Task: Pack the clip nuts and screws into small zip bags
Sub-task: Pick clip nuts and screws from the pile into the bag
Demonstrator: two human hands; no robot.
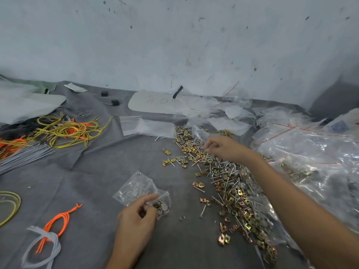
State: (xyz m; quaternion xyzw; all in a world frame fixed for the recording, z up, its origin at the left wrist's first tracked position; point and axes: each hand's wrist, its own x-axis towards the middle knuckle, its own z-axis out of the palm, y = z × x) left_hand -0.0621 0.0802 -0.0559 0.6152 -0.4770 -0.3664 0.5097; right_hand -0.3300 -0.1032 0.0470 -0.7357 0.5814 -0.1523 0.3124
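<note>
Near centre: left hand (136, 216) pinching mouth of part-filled small zip bag (138, 188) | pile of clip nuts and screws (231, 183): long band on grey cloth (87, 181), far-centre to near-right, right of bag | right hand (223, 148): over band's far end, fingertips drawn together, contents indiscernible | likely carry: leftward, nearward to bag.

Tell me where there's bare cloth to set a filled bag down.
Bare grey cloth lies between the yellow wires and the screw and clip nut pile, and again at the front, between the left hand and that pile. Crowded: the right side under plastic bags, the left edge with cables.
</note>
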